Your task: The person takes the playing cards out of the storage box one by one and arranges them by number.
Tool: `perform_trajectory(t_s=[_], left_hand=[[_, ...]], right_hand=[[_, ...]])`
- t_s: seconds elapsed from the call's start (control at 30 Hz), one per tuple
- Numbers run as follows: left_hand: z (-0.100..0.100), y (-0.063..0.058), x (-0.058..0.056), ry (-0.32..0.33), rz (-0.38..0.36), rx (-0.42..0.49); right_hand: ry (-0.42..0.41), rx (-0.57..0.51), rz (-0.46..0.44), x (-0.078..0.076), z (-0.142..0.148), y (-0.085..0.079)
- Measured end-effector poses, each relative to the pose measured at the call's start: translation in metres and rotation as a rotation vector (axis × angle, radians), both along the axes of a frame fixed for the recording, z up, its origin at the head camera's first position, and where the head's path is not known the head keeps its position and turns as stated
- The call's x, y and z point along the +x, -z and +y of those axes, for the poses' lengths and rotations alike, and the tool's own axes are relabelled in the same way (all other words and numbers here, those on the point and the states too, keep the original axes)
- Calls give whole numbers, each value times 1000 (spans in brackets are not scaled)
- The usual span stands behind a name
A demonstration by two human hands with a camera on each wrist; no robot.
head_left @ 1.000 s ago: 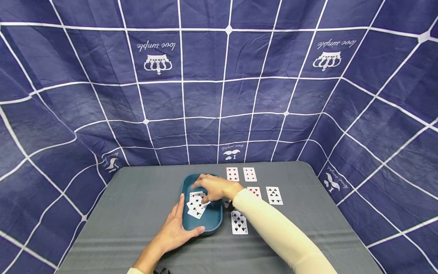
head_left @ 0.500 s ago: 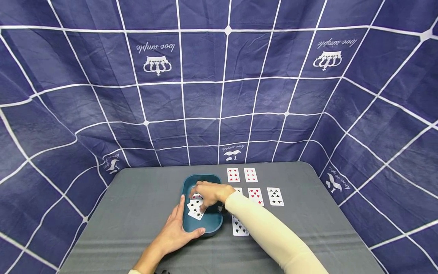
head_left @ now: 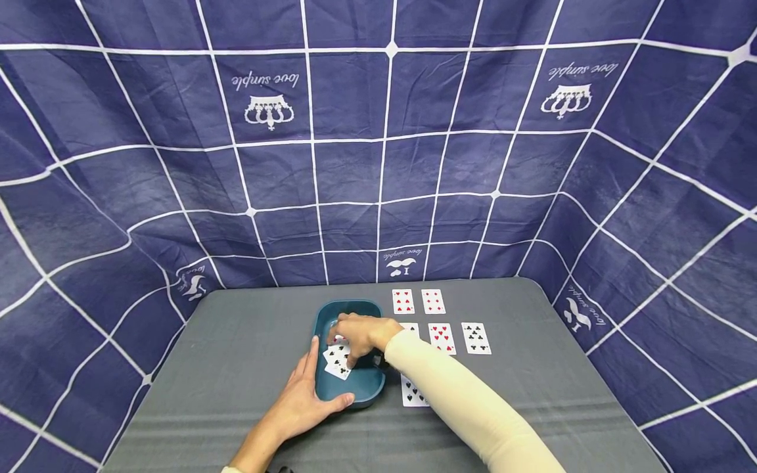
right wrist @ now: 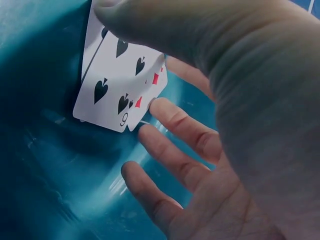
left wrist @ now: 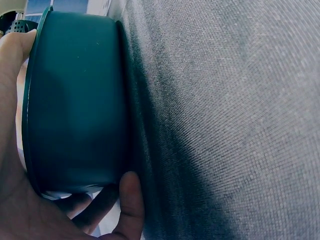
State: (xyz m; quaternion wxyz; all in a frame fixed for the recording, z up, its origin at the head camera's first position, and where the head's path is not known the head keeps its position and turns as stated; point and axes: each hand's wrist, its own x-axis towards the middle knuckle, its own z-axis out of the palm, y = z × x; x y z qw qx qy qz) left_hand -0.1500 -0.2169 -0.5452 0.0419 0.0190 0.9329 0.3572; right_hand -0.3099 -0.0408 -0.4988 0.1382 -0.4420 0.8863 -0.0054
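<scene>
A blue-green tray (head_left: 361, 399) lies on the table, with overlapping playing cards (head_left: 338, 369) inside. My left hand (head_left: 296, 397) holds the tray's near left corner. Its thumb lies on the near rim, and its fingers reach along the left wall; the left wrist view shows them around the outside of the tray (left wrist: 80, 100). My right hand (head_left: 362, 332) reaches down into the tray with bent fingers. In the right wrist view, its thumb and fingertips hold the edges of the cards, a spade card (right wrist: 107, 90) uppermost. The hand hides part of the pile.
To the tray's right lie face-up cards, including a red card (head_left: 441, 338), a clubs card (head_left: 476, 338) and a spades card (head_left: 412, 394). Two red cards lie farther back, one a diamonds card (head_left: 433, 301). A blue curtain (head_left: 355, 171) stands behind the grey table (head_left: 236, 341).
My right hand has moved slightly down and left onto the cards, its thumb and fingers closing around them. The left hand and tray stay in place.
</scene>
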Motion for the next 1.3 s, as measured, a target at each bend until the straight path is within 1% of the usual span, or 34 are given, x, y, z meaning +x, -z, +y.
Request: perform_trajectory(t_s=[0.33,0.63,0.97,1.3], left_hand=[[0,2,-1,0,10,-15],[0,2,-1,-2,8,-6],[1,-1,-2,2,-16,-7],[0,-2,-2,5,-35,-14]], right_hand=[[40,37,39,7,-4,-2],[47,39,56,9,-6,-1],[45,5,48,6,-4,3],[28,19,65,4,-3,4]])
